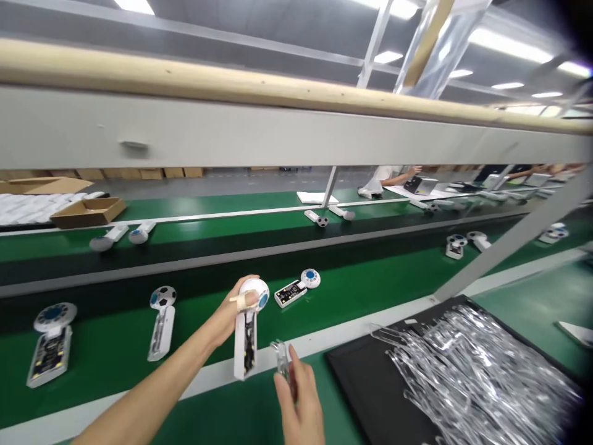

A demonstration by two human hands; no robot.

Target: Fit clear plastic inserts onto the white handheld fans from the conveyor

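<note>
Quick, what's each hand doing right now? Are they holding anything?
Left hand: closed, holding a white device with a round head.
Right hand: closed, pinching a clear plastic piece.

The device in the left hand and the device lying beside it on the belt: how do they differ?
The device in the left hand is held above the green belt; the device beside it lies flat. The held device's body shows a narrow dark slot; the lying device's shows a black circuit board. Both have a white body and a round head with blue.
</note>
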